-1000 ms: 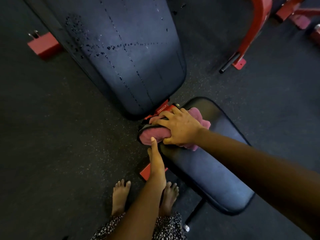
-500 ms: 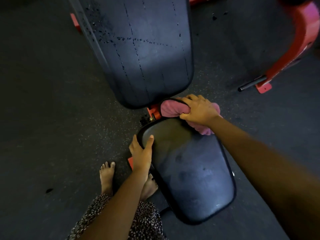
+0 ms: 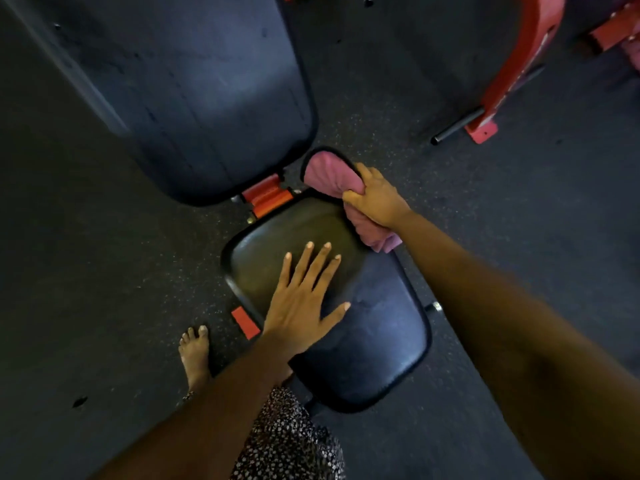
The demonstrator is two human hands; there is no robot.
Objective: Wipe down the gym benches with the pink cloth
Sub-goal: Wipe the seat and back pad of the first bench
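Wiping the seat: right hand (image 3: pixel 375 199) grips the bunched cloth (image 3: pixel 329 174) at the surface's (image 3: pixel 381 341) far corner, beyond the left hand (image 3: pixel 301 303), which lies flat, fingers spread (probably bracing). Next, I judge: a firm sweep nearward.

The single camera is riding on the person's head, looking steeply down at the black padded vinyl seat pad (image 3: pixel 381 341) close below. Its wide lens is also catching the long black padded backrest (image 3: pixel 214 98) ahead and the dark speckled rubber floor (image 3: pixel 104 254) around.
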